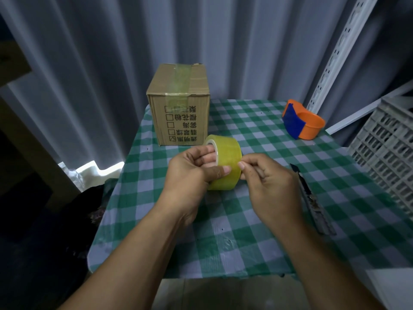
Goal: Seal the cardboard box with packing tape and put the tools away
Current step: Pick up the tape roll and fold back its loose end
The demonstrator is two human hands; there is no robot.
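Yellowish, see-through tape roll (226, 149): left hand (190, 173) gripped it, fingers (208, 158) curled through the core (thumb outside); right hand (270, 180) pinched its outer layer. Box (178, 121) bore a tape strip.

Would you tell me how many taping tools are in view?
3. The tape roll is held between the left hand and right hand; the orange dispenser stands at the table's far right; the utility knife lies right of the right hand. Others may be hidden.
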